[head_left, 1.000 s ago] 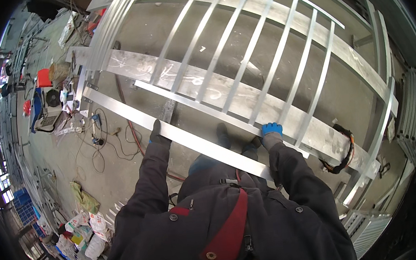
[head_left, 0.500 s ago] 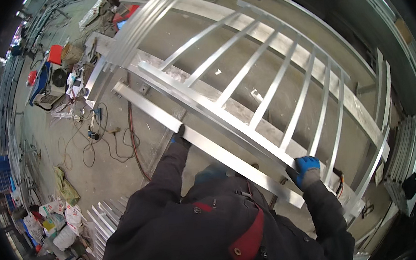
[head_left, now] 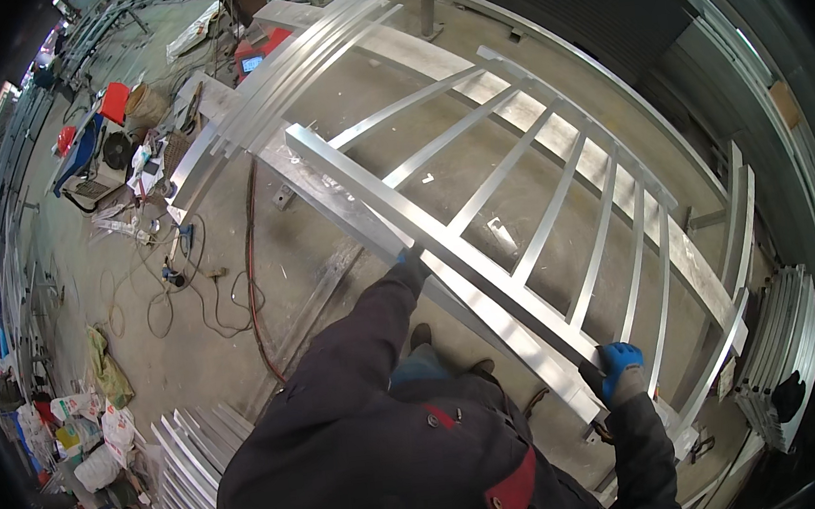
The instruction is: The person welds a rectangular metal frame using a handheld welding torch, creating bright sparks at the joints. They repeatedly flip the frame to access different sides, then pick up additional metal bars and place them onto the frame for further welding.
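Note:
A silvery metal railing panel (head_left: 476, 155) with several bars between two long rails lies across bench beams before me. My left hand (head_left: 412, 259), in a dark and blue glove, is closed at the near edge of the panel's near rail (head_left: 445, 236); its fingers are partly hidden. Towards the right end of that rail, my blue-gloved right hand (head_left: 620, 366) is wrapped round it. Beneath and nearer to me runs a pale bench beam (head_left: 508, 328).
Curved metal strips (head_left: 310, 58) lie on the bench at the far left. Stacked metal sections stand at right (head_left: 779, 346) and lower left (head_left: 198, 471). Cables (head_left: 201, 304) trail over the floor. Bags (head_left: 101, 436) and a red tool case (head_left: 113, 103) sit on the left.
My left hand has moved right and away from me. The long bar it held, earlier apart from the panel's near rail, no longer shows a gap there. My right hand stays at the rail.

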Demonstrator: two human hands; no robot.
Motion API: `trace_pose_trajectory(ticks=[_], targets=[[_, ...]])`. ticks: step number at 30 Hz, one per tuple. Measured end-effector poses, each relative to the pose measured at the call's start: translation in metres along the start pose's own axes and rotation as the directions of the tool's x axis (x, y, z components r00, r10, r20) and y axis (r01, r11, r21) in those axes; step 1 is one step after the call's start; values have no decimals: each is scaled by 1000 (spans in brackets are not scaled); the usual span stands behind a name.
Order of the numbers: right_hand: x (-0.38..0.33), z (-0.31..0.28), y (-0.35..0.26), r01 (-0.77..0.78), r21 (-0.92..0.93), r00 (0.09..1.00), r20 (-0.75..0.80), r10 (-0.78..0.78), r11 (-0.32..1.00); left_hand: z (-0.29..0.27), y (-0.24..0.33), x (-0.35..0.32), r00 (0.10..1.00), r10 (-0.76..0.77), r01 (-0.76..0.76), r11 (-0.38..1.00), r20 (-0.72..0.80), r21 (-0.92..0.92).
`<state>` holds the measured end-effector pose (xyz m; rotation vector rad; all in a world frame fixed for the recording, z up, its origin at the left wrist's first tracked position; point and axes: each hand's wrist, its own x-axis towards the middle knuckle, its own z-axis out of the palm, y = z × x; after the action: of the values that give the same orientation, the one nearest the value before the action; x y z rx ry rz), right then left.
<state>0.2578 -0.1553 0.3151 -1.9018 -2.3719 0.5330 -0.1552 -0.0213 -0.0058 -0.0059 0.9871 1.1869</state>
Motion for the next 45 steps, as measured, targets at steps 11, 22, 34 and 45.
trace_pose_trajectory(ticks=[11, 22, 34, 45], targets=[[-7, 32, 3, 2, 30, 1000, -28, -1, 1000, -30, -3, 14, 997, -77, 75, 994, 25, 74], [-8, 55, -3, -143, -18, 980, 137, 144, 990, -11, 25, 34, 985, -171, 162, 971, 38, 177], [-15, 81, -2, -191, 78, 980, 80, 184, 979, -19, 23, 48, 973, -229, 214, 942, 29, 259], [-7, 86, 0, -222, -21, 923, 318, 217, 975, 47, -34, -156, 929, -357, 369, 908, -93, 200]])
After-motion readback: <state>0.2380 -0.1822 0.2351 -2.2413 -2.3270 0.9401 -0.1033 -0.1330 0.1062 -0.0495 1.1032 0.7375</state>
